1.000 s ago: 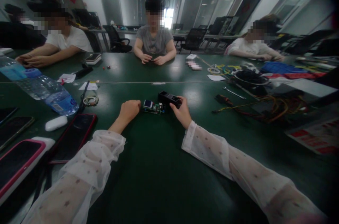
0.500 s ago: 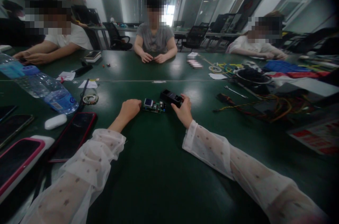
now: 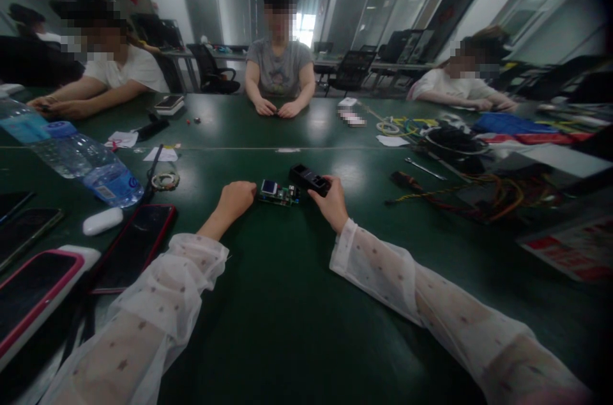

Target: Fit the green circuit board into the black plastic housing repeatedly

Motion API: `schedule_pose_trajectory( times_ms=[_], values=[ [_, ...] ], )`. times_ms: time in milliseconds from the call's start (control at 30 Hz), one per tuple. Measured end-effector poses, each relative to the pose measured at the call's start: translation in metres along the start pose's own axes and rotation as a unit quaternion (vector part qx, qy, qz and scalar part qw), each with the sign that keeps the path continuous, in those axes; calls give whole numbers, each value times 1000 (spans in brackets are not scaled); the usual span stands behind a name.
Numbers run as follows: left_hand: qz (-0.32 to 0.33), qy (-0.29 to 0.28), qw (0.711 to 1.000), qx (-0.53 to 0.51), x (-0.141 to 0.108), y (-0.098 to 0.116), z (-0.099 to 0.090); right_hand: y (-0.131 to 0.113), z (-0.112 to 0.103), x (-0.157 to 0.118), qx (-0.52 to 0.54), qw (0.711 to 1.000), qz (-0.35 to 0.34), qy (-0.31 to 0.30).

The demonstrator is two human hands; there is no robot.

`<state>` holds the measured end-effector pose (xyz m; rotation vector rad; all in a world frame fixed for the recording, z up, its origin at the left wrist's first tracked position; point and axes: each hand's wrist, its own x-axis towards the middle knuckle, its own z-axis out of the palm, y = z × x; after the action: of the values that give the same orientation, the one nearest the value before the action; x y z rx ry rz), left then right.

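My left hand point(image 3: 235, 202) is closed at the left end of a small green circuit board point(image 3: 283, 193), its fingertips pinched at the edge. A little screen point(image 3: 269, 187) is mounted on the left part of the board, face up. My right hand point(image 3: 332, 201) grips the right end of a black plastic case point(image 3: 305, 178) between thumb and fingers. The case has cut-out windows in its upper face and lies just behind and to the right of the board, close to it. The fingertips of my left hand are mostly hidden.
On the left are water bottles point(image 3: 103, 168), a white earphone case point(image 3: 103, 221), a red-edged phone point(image 3: 136, 245) and other phones. On the right lie a wrench point(image 3: 424, 168) and tangled cables point(image 3: 472, 194). Several people sit around the green table point(image 3: 297, 303).
My right fingers have shifted slightly on the black case, lying lower and closer to its end. The left hand and the board have barely moved. The camera view has shifted a little.
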<state>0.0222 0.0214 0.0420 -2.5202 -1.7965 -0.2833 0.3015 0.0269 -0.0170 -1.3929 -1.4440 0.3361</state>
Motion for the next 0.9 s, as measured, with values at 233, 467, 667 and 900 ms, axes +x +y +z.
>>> schedule_pose_trajectory(
  times_ms=[233, 467, 667, 900],
  values=[
    [-1, 0, 1000, 3, 0, 1, -1, -25, -5, -5, 90, 996, -12, -4],
    [-4, -13, 1000, 8, 0, 2, -3, -56, -12, -18, 93, 983, -137, -80],
    [-15, -20, 1000, 6, 0, 2, -3, -56, -11, -18, 67, 973, -162, -147],
    [-19, -21, 999, 15, 0, 3, -5, -54, -10, -18, 57, 968, -150, -193]
  ],
)
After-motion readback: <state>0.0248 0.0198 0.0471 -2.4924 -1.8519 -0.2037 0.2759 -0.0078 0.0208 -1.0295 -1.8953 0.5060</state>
